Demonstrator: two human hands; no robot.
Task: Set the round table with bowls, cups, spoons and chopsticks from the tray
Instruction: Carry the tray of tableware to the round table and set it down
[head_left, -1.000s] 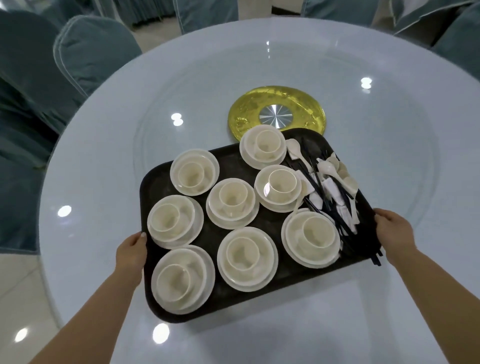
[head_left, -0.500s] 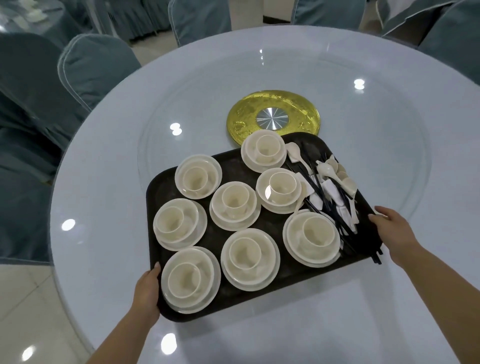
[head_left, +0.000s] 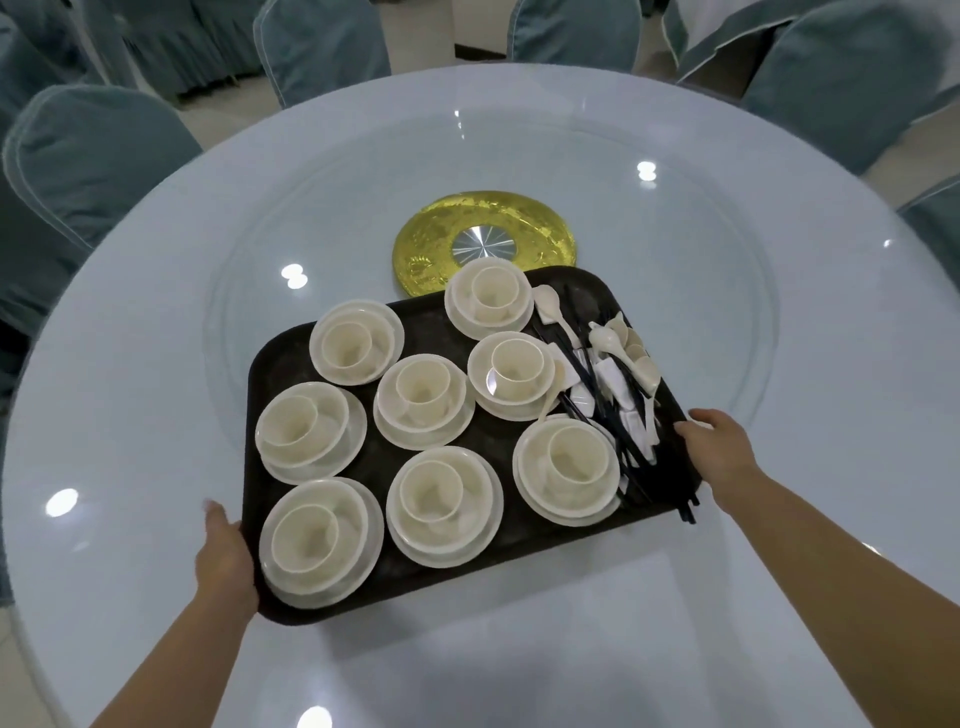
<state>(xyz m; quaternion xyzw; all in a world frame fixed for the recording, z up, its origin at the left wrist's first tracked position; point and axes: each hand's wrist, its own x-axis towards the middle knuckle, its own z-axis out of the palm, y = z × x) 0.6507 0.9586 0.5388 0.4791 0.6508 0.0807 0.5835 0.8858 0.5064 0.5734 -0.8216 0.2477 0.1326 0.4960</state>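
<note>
Tray (head_left: 431, 332) on the glass counter (head_left: 156, 364), loaded with stacked bowl-and-cup sets (head_left: 444, 499), looks heavy, rigid and rattle-prone, so left grip (head_left: 223, 551) and right grip (head_left: 719, 449) clasping opposite edges seems right; loose chopsticks (head_left: 631, 467) overhang.

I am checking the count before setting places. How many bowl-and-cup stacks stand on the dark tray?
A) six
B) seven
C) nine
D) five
B: seven cream stacks, each a cup in a bowl, stand on the tray, left of the spoons and chopsticks.
</note>
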